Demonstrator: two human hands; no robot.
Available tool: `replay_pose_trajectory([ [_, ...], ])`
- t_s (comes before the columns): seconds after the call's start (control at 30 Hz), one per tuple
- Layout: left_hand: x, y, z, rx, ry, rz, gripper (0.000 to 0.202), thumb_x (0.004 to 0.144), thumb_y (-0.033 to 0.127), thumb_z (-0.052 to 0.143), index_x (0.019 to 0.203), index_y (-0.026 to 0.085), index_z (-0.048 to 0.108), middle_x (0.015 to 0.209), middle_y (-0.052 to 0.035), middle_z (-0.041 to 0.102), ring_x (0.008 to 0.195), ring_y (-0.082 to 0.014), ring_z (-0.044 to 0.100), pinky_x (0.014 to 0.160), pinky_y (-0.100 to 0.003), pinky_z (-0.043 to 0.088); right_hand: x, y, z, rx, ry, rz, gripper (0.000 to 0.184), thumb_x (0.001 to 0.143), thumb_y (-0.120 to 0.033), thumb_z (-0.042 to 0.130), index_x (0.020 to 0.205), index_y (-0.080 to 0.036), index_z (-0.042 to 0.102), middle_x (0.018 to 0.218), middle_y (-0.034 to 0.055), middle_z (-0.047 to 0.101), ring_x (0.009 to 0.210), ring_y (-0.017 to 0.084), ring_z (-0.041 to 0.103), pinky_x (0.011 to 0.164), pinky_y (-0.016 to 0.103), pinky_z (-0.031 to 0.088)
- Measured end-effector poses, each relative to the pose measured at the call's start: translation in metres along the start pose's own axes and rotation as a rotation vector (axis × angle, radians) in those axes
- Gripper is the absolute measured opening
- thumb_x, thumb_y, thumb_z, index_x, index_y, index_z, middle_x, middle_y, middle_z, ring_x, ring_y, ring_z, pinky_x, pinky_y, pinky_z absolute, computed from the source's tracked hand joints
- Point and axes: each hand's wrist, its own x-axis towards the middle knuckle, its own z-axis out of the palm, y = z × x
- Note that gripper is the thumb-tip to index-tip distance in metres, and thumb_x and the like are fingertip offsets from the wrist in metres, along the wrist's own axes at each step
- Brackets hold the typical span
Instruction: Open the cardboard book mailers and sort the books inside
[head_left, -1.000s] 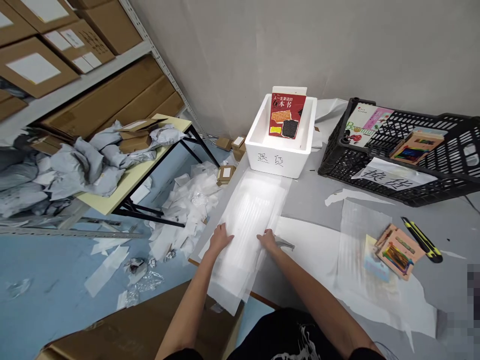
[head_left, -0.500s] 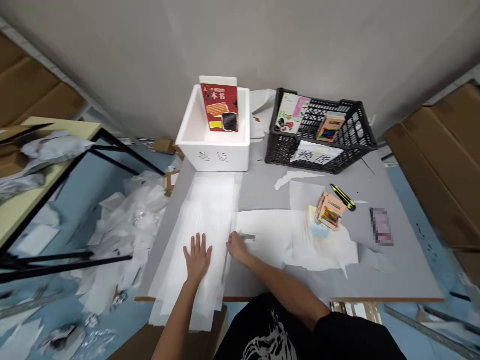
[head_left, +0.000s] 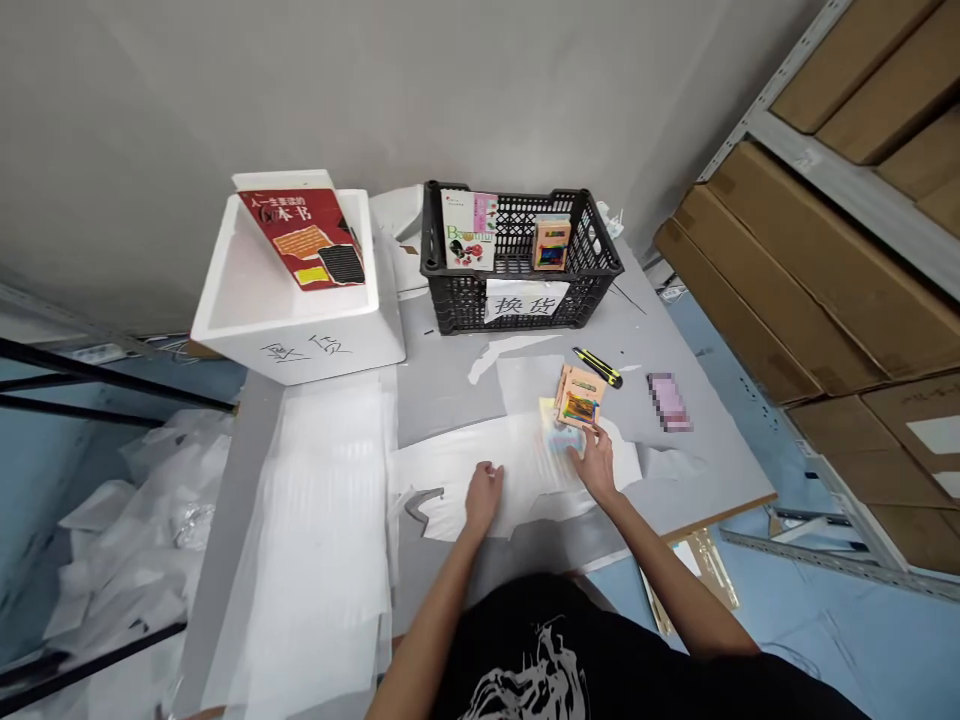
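Note:
My left hand (head_left: 484, 491) rests on a white foam wrapping sheet (head_left: 480, 470) on the grey table (head_left: 450, 385), fingers loosely curled, nothing visibly gripped. My right hand (head_left: 596, 462) reaches to a small stack of colourful booklets (head_left: 577, 398) lying on the same sheet, its fingertips touching the stack's near edge. A long pile of white foam sheets (head_left: 315, 530) lies on the table's left side, apart from both hands.
A white foam box (head_left: 300, 330) holds a red book (head_left: 304, 235). Behind the booklets stands a black plastic crate (head_left: 517, 270) with books and a paper label. Close by lie a yellow-black utility knife (head_left: 598, 366) and a pink item (head_left: 667, 400). Shelves of cartons (head_left: 817, 250) stand right.
Both hands left the long foam pile on the left and moved right. The left hand now lies on the middle sheet; the right hand has reached the booklets. The view swung right.

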Motion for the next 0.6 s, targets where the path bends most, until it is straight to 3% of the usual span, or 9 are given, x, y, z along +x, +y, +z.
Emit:
replay_pose_trajectory([
  [0.1,0.024,0.039,0.038,0.023,-0.016,-0.063,0.03,0.085,0.038,0.049,0.102,0.015,0.056,0.094,-0.0115,0.069,0.088,-0.0213,0.065,0.072,-0.028,0.046,0.003,0.005,0.007,-0.013,-0.024,-0.045,0.046,0.08,-0.028,0.05,0.123,-0.015,0.048,0.127,0.019,0.042,0.115,0.032,0.042,0.09,0.048,0.04],
  [0.23,0.044,0.064,0.045,0.047,-0.014,-0.021,0.023,0.086,0.034,0.046,0.079,0.017,0.06,0.077,-0.0072,0.068,0.075,-0.0196,0.065,0.064,-0.026,0.043,0.017,-0.001,0.013,0.008,-0.055,-0.066,0.047,0.08,-0.028,0.05,0.125,-0.016,0.047,0.126,0.0174,0.044,0.115,0.031,0.042,0.094,0.047,0.039],
  [0.33,0.04,0.087,0.036,0.072,0.02,0.094,0.023,0.087,0.028,0.043,0.073,0.018,0.059,0.076,-0.0057,0.065,0.076,-0.0187,0.062,0.067,-0.026,0.041,0.029,-0.004,0.014,0.056,-0.071,-0.065,0.047,0.079,-0.027,0.049,0.125,-0.015,0.047,0.126,0.0169,0.044,0.117,0.031,0.041,0.097,0.047,0.036],
  [0.47,0.016,0.132,0.014,0.118,0.103,0.336,0.02,0.089,0.027,0.039,0.087,0.019,0.058,0.101,-0.0095,0.06,0.088,-0.0178,0.058,0.075,-0.027,0.039,0.038,-0.004,0.012,0.138,-0.112,-0.041,0.049,0.079,-0.028,0.048,0.125,-0.011,0.047,0.126,0.0194,0.044,0.12,0.031,0.039,0.099,0.049,0.034],
  [0.53,0.003,0.154,-0.004,0.16,0.173,0.52,0.023,0.09,0.025,0.035,0.087,0.018,0.056,0.098,-0.0105,0.058,0.082,-0.0172,0.057,0.072,-0.028,0.039,0.04,-0.003,0.008,0.203,-0.132,-0.019,0.047,0.078,-0.027,0.05,0.123,-0.012,0.049,0.126,0.0193,0.045,0.121,0.031,0.039,0.1,0.05,0.033],
  [0.6,-0.008,0.167,-0.029,0.163,0.258,0.616,0.023,0.09,0.023,0.032,0.083,0.019,0.053,0.086,-0.008,0.057,0.076,-0.0162,0.055,0.07,-0.028,0.039,0.04,-0.004,0.004,0.277,-0.14,-0.001,0.043,0.079,-0.027,0.05,0.12,-0.014,0.052,0.124,0.0179,0.047,0.122,0.031,0.04,0.1,0.051,0.033],
])
